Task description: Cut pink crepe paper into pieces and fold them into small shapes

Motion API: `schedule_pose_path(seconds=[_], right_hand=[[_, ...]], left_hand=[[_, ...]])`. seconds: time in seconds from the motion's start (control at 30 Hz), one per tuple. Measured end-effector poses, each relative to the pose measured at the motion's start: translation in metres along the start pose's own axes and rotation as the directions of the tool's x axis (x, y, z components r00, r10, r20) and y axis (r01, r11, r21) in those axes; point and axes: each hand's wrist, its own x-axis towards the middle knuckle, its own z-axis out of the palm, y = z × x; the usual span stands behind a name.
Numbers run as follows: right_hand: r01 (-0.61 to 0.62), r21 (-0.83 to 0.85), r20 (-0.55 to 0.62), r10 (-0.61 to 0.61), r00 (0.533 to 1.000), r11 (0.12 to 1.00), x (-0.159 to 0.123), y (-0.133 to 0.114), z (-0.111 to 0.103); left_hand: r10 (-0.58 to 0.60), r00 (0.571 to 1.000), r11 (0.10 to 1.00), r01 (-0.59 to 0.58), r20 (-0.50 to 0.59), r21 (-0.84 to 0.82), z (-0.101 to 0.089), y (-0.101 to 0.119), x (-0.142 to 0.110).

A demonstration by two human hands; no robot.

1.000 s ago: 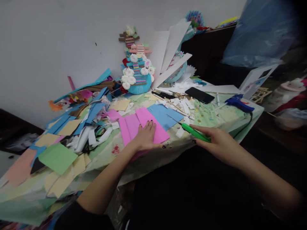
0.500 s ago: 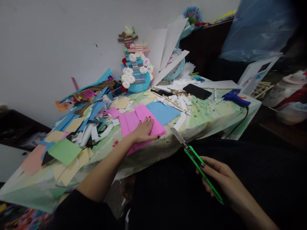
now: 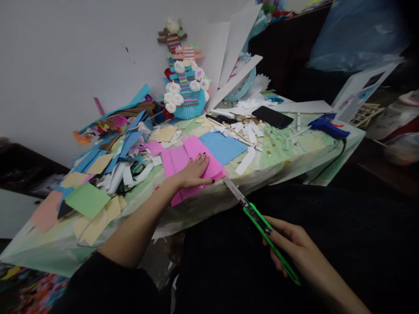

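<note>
My left hand [image 3: 195, 171] lies flat, fingers stretched out, on folded pink crepe paper [image 3: 175, 160] near the table's front edge. In my right hand [image 3: 291, 240] is a green utility knife [image 3: 263, 226], gripped by its handle. The long metal blade is out and points up and left. Its tip reaches the right corner of the pink paper; whether it lies under the fold or just beside it I cannot tell. A blue sheet of paper [image 3: 225, 150] sits partly beneath the pink paper.
Paper scraps and a green sheet [image 3: 87, 199] cover the left side. A blue paper guitar with white flowers [image 3: 190, 104] stands against the wall. A phone [image 3: 272, 117], pens and a blue glue gun [image 3: 328, 126] with its cord lie to the right.
My right hand has moved left with the utility knife, bringing the blade tip to the pink paper's corner. My left hand stays flat on the paper. The view has tilted slightly.
</note>
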Motion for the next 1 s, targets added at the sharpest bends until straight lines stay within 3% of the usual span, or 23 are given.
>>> schedule_pose_path(seconds=[0.63,1.0], right_hand=[[0.036,0.04,0.074,-0.038,0.996,0.999,0.011,0.001,0.024],[0.073,-0.024,0.165,-0.068,0.984,0.997,0.023,-0.005,0.042]], left_hand=[[0.028,0.999,1.0,-0.028,-0.019,-0.006,0.006,-0.005,0.003],[0.026,0.999,1.0,-0.026,-0.02,-0.014,0.006,-0.005,0.003]])
